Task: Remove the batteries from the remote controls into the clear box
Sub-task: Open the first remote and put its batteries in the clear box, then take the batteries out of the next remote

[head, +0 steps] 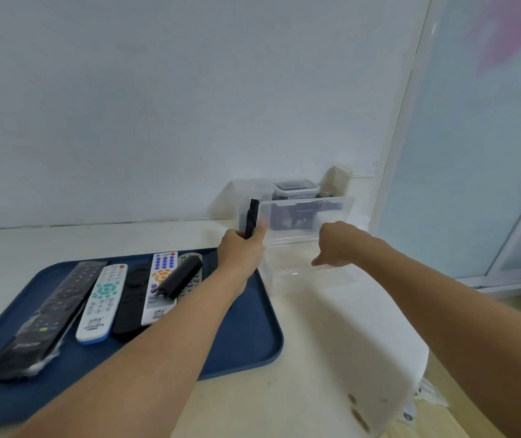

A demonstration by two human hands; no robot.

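Over on the far left of the blue tray (246, 336) lies a long black remote in clear wrap (47, 320), angled across the tray's left side. Just right of it sits a white remote with green buttons (102, 303), then a plain black remote (131, 300), then a white remote with orange and blue buttons (159, 287). A loose black cover piece (180, 279) lies slantwise on top of that white remote and the grey remote (191, 273) beside it, at the tray's far edge. Now the left hand (241, 248), above the tray's far right corner: fingers curled tight round a slim black remote (251, 218), held upright with its top poking well above the fist. Just right of the tray stands the clear box (300, 248) on the pale tabletop (331, 343), its near side touching or almost touching the tray's edge. The right hand (336, 245) hangs over the box's right part, knuckles up, fingers bent downward with the thumb pointing toward the tray; whether anything sits inside that hand I cannot tell. Beyond the box, farther from the tray, a second clear container (297, 189) with dark contents stands against the wall
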